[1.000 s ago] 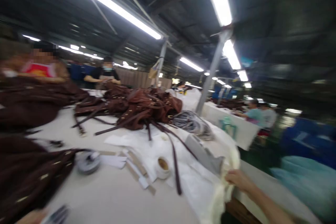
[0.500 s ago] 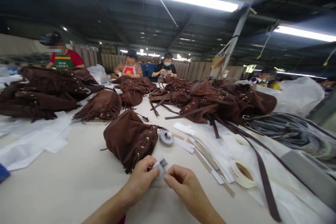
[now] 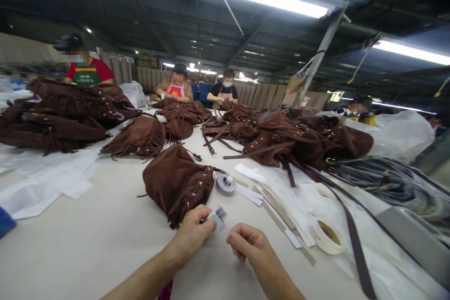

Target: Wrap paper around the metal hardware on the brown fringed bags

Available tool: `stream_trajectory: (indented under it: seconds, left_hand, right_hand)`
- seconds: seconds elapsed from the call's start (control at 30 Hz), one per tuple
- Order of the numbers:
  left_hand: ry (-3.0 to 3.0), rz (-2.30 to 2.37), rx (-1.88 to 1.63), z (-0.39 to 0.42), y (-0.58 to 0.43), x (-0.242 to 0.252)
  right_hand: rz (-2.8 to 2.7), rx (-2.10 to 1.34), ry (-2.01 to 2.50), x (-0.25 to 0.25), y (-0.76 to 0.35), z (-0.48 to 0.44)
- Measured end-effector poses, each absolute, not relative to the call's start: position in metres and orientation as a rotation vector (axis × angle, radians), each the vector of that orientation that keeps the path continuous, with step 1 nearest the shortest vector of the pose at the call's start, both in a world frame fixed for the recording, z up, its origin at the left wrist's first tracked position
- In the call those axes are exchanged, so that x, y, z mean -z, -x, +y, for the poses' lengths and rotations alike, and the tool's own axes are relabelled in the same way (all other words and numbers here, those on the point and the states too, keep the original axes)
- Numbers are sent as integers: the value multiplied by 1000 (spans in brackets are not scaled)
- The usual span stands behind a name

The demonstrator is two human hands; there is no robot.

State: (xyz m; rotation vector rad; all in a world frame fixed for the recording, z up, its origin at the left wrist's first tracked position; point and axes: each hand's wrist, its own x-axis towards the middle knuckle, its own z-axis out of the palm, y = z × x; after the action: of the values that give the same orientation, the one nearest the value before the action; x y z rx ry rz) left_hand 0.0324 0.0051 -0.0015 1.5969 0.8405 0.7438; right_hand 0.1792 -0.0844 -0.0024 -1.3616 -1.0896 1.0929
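Between thumb and fingers, my left hand (image 3: 194, 230) pinches a small white-and-grey piece (image 3: 220, 215), thin and partly see-through like film or a label. To its right, a short gap away, is my right hand (image 3: 248, 243). Its thumb and fingertips are pressed together, and whatever may be between them is too small to make out. Just beyond my left hand lies a dark brown drawstring bag (image 3: 172, 180) with gold eyelets along its opening. A grey coiled roll (image 3: 225, 184) with a whitish centre rests against the bag's right side.
Brown fringed bags (image 3: 137, 135) lie across the far side of the table (image 3: 87, 243), piled left and right. A tape roll (image 3: 326, 236), paper strips (image 3: 277, 218), white sheets and a long brown strap (image 3: 358, 243) cover the right. Several co-workers sit behind.
My right hand has drawn slightly away from the white-and-grey piece, widening the gap. My left hand still holds the piece, now turned a little. The camera view has shifted slightly.
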Motion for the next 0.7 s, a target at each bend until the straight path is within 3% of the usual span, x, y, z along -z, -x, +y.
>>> stream_trajectory:
  seconds: [0.47, 0.7]
  left_hand:
    - [-1663, 877, -728, 4, -36, 3]
    - [-1638, 877, -717, 4, -36, 6]
  right_hand:
    - [-869, -1519, 858, 4, -179, -88]
    - [-758, -1568, 866, 14, -183, -86]
